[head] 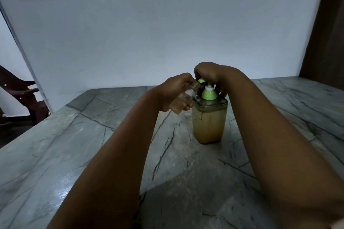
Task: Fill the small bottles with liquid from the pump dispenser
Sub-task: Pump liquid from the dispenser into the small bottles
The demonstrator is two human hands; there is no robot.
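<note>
The right hand grips and presses the green head of the pump dispenser standing at the table's middle, while the left hand holds the tilted small bottle, seemingly about half filled, at the spout.

Dim, bluish, grainy view; faint sheen on the table, wide-angle bending at edges.

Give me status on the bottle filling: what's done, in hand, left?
Done: the small bottle already holds some yellowish liquid in its lower part.
In hand: the left hand holds it tilted, mouth at the green spout; the right hand is on the pump dispenser head.
Left: its upper part looks clear; a small cap lies on the table.
</note>
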